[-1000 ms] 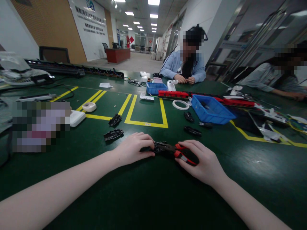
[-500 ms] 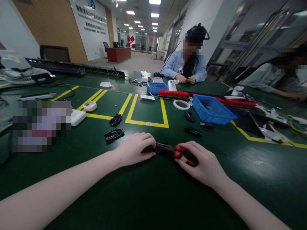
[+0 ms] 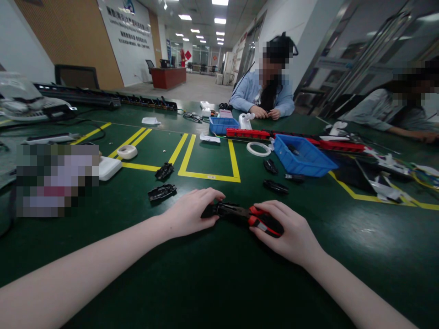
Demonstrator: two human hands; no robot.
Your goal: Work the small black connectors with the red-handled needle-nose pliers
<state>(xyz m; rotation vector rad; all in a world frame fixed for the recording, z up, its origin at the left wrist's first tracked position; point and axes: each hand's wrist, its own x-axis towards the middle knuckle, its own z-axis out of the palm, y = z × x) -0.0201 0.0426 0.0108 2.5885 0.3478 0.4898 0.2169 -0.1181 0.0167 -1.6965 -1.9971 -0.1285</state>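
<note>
My right hand (image 3: 290, 230) grips the red and black handles of a pair of pliers (image 3: 255, 218) that lie low over the green table (image 3: 212, 283). The dark jaws of the pliers point left toward a small black plastic part (image 3: 214, 209). That part sits under the fingers of my left hand (image 3: 192, 211), which holds it against the table. Both hands meet near the table's middle, just in front of me.
Two loose black parts (image 3: 162, 192) (image 3: 164, 171) lie left of my hands, two more (image 3: 275, 186) to the right. A blue bin (image 3: 302, 157), white ring (image 3: 258, 149) and red strips (image 3: 247, 134) stand beyond. Two people sit at the far side.
My left fingers have lifted slightly, so more of the black part shows at the pliers' jaws. Both hands stay in the same place.
</note>
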